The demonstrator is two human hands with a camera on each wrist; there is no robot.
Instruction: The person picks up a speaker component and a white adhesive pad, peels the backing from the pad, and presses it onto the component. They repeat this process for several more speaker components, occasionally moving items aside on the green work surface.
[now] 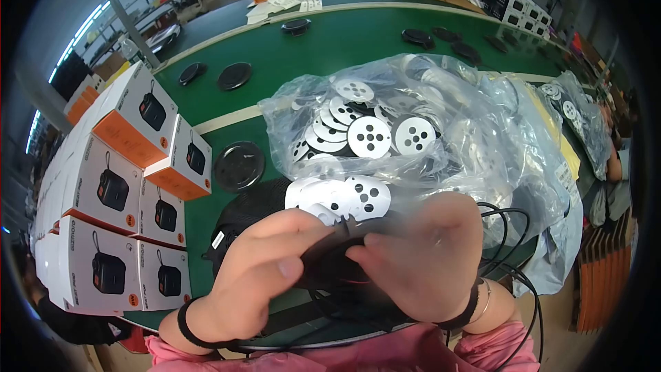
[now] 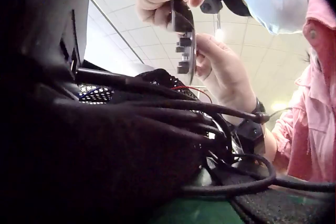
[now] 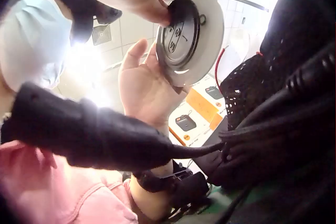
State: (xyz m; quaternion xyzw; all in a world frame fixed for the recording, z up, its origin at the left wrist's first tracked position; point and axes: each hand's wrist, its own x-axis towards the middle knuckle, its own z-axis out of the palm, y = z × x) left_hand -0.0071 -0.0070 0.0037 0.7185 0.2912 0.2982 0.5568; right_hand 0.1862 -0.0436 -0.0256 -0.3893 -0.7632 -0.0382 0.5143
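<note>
Evidently, the left hand [image 1: 251,279] and right hand [image 1: 435,256] both gripped the black disc [image 3: 185,30], holding it steeply tilted above the near edge of the tabletop [image 1: 200,222]; the opposed hold presumably steadied it. White discs [image 1: 369,137] lay loosely heaped in a plastic bag [image 1: 286,114] beyond the hands, probably for easy reach. Boxes [image 1: 89,262] stood stacked along the left edge, likely to stay out of the hands' way.

The held disc [image 3: 181,35] is black-centred; the bagged discs [image 1: 370,128] are black-spotted white.
</note>
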